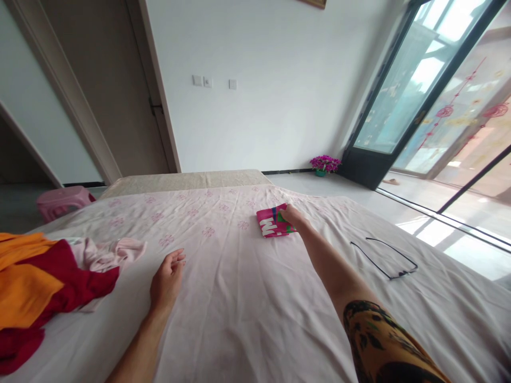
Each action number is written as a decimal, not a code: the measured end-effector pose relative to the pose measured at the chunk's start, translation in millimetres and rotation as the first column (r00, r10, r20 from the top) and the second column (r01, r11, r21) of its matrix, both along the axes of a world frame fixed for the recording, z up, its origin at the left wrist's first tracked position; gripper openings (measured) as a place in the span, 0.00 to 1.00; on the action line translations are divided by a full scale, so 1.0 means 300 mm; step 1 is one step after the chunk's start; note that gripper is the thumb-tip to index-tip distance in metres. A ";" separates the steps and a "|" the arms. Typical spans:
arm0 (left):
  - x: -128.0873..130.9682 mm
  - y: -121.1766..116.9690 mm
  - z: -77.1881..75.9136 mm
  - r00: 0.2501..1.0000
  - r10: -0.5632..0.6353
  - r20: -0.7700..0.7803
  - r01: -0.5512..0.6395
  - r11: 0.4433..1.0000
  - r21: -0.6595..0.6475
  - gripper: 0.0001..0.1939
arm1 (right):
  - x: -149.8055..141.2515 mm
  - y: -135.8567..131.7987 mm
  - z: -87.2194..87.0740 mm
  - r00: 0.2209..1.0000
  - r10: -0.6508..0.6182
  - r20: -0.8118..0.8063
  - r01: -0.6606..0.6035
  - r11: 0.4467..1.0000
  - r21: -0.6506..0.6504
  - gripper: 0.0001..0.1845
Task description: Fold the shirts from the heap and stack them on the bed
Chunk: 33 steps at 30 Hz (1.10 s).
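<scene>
The right hand (pixel 294 217) has its grip clamped on folded pink cloth (pixel 268 221); the left hand's (pixel 166 274) is loosely apart.

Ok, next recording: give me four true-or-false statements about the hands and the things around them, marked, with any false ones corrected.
1. The right hand touches the folded pink cloth. True.
2. The left hand grips the orange cloth. False: it is apart from the orange cloth and looks empty.
3. The glasses lie with their arms unfolded. True.
4. The flowers stand on the pink stool. False: the flowers are on the floor near the glass door.
</scene>
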<state>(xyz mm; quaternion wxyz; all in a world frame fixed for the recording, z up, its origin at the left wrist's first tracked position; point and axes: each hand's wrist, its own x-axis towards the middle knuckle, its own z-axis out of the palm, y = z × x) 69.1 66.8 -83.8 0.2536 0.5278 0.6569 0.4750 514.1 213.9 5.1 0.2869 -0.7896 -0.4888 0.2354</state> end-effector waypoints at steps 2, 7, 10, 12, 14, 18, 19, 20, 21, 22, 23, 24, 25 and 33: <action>0.000 -0.002 0.005 1.000 -0.004 -0.012 0.004 1.000 -0.001 0.20 | -0.033 -0.005 0.011 0.988 -0.028 0.154 0.020 0.999 0.048 0.29; -0.002 -0.005 0.010 0.998 -0.014 -0.054 0.013 1.000 -0.015 0.18 | -0.115 -0.029 -0.009 0.797 0.137 0.589 -0.187 0.982 0.023 0.32; -0.005 -0.002 0.005 0.997 -0.026 -0.070 0.024 0.999 -0.033 0.17 | -0.153 -0.053 -0.064 0.755 0.219 0.619 -0.233 0.971 -0.060 0.35; -0.006 0.000 0.002 0.997 -0.030 -0.076 0.027 0.999 -0.043 0.17 | -0.168 -0.070 -0.110 0.730 0.251 0.636 -0.248 0.964 -0.097 0.35; -0.005 0.000 0.002 0.995 -0.036 -0.089 0.030 0.998 -0.062 0.17 | -0.175 -0.083 -0.150 0.710 0.256 0.656 -0.251 0.962 -0.103 0.35; -0.003 -0.006 0.009 0.991 -0.040 -0.130 0.027 0.995 -0.100 0.16 | -0.169 -0.088 -0.187 0.686 0.252 0.682 -0.258 0.961 -0.097 0.36; -0.003 -0.008 0.011 0.990 -0.039 -0.138 0.025 0.995 -0.101 0.15 | -0.166 -0.086 -0.188 0.681 0.257 0.685 -0.263 0.960 -0.098 0.36; -0.003 -0.010 0.012 0.989 -0.039 -0.142 0.025 0.995 -0.100 0.15 | -0.163 -0.083 -0.186 0.677 0.264 0.687 -0.269 0.957 -0.103 0.36; -0.003 -0.012 0.014 0.989 -0.041 -0.145 0.027 0.995 -0.097 0.15 | -0.159 -0.080 -0.182 0.674 0.276 0.686 -0.276 0.954 -0.113 0.36; -0.002 -0.013 0.015 0.988 -0.044 -0.148 0.030 0.995 -0.095 0.15 | -0.156 -0.077 -0.177 0.671 0.294 0.680 -0.284 0.950 -0.130 0.36; -0.002 -0.015 0.017 0.987 -0.046 -0.151 0.032 0.995 -0.094 0.15 | -0.153 -0.075 -0.170 0.670 0.316 0.672 -0.294 0.944 -0.151 0.35; 0.000 -0.017 0.020 0.986 -0.046 -0.157 0.032 0.995 -0.095 0.15 | -0.151 -0.073 -0.162 0.670 0.341 0.659 -0.306 0.936 -0.173 0.35; 0.001 -0.019 0.023 0.986 -0.044 -0.163 0.028 0.995 -0.099 0.15 | -0.149 -0.073 -0.153 0.673 0.363 0.645 -0.318 0.929 -0.192 0.35; 0.014 -0.022 0.047 0.983 -0.033 -0.179 0.011 0.992 -0.124 0.14 | -0.202 -0.155 -0.134 0.710 0.231 0.665 -0.320 0.947 0.012 0.38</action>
